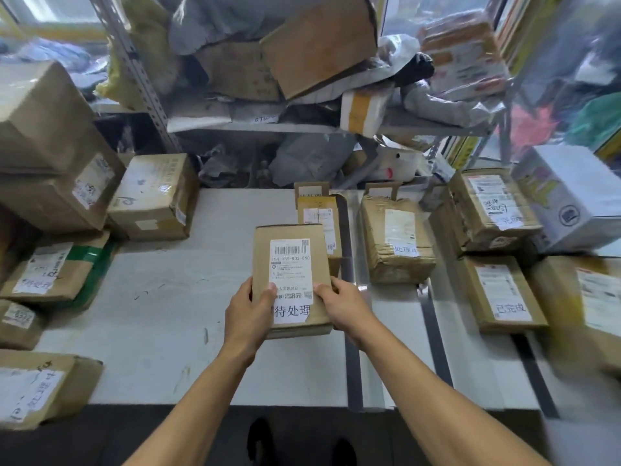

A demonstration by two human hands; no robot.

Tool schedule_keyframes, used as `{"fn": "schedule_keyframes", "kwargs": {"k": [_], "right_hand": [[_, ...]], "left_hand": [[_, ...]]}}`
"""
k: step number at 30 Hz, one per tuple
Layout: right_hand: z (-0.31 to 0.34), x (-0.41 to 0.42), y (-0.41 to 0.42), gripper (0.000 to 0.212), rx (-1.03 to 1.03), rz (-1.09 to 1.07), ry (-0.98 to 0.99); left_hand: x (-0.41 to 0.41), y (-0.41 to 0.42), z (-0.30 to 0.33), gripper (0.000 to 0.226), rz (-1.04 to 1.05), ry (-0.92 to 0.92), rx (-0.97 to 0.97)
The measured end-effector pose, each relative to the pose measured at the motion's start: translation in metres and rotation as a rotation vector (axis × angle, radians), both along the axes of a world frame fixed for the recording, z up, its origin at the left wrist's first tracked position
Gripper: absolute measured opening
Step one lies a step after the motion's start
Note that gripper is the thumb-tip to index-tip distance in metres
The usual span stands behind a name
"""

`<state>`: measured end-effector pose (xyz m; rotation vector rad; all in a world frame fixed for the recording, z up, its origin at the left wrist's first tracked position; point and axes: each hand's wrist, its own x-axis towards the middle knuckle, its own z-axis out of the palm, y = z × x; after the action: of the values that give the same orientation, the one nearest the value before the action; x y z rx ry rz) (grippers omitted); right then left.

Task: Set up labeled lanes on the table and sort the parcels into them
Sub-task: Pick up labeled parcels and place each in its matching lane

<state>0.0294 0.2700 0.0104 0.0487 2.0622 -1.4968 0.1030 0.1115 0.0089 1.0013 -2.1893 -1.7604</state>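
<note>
A flat brown parcel (pixel 291 264) with a white shipping label and a handwritten tag is held over the white table (pixel 188 297). My left hand (pixel 247 314) grips its near left edge, thumb on top. My right hand (pixel 339 306) grips its near right edge, thumb on the label. Dark tape strips (pixel 351 364) run front to back and divide the table into lanes. Behind the held parcel lies another small parcel (pixel 321 216). A wrapped parcel (pixel 396 240) sits in the lane to the right. Two tagged parcels (pixel 500 294) lie further right.
Unsorted cardboard boxes (pixel 154 196) crowd the table's left side and left edge. A white box (pixel 568 196) stands at the far right. Small cardboard lane signs (pixel 311 190) stand at the back edge. Behind is a metal shelf (pixel 141 72) piled with bags and boxes.
</note>
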Motion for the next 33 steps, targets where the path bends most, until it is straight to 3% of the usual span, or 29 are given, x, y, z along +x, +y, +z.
{"fn": "schedule_keyframes", "kwargs": {"k": [13,21,33], "right_hand": [[-0.033,0.046,0.016,0.036,0.128,0.0,-0.147],[-0.045,0.041,0.012,0.038,0.163,-0.251,-0.305],[-0.047,0.033,-0.002,0.031,0.418,-0.255,-0.08]], "left_hand": [[0.051,0.02,-0.034,0.018,-0.058,-0.068,0.05],[0.036,0.044,-0.057,0.028,-0.085,-0.139,0.092],[0.019,0.052,-0.074,0.035,-0.102,-0.153,0.088]]}}
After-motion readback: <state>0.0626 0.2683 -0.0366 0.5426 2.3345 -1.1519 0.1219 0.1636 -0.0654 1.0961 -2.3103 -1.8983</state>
